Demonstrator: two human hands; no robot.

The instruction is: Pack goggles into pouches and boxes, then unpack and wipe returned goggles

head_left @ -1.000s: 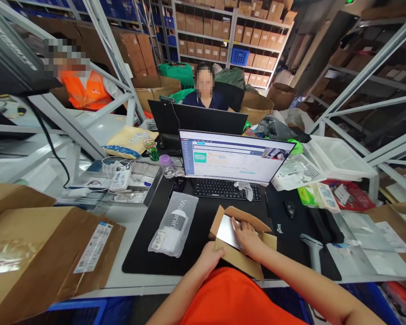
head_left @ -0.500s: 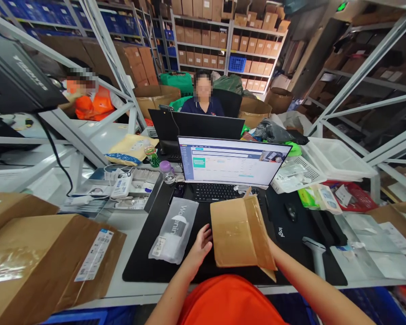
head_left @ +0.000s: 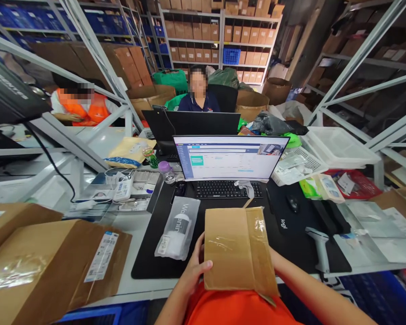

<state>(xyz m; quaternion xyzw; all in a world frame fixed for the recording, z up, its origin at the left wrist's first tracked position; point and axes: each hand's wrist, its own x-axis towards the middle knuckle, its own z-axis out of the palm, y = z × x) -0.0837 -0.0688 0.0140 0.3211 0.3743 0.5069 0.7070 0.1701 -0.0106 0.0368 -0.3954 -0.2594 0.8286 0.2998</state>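
Note:
A brown cardboard box [head_left: 228, 250] is held close to my body at the mat's front edge, its taped flap along the right side. My left hand [head_left: 198, 264] grips the box's left edge, thumb on the near face and the other fingers partly behind it. My right hand is hidden behind the box's right side; only the wrist and forearm show, and it supports the box from there. Left of the box, a frosted plastic pouch [head_left: 177, 228] with a white item inside lies on the black desk mat [head_left: 145, 266].
A monitor [head_left: 232, 158] and a keyboard [head_left: 214, 189] stand ahead. To the right are a mouse [head_left: 292, 203] and a barcode scanner [head_left: 320, 248]. A large labelled carton [head_left: 64, 257] is at the left. A co-worker [head_left: 199, 97] sits opposite; another in an orange vest [head_left: 84, 108] is further left.
My left hand has closed on the left edge of the box, which it was apart from before. The box has come nearer my body, its face turned more towards me.

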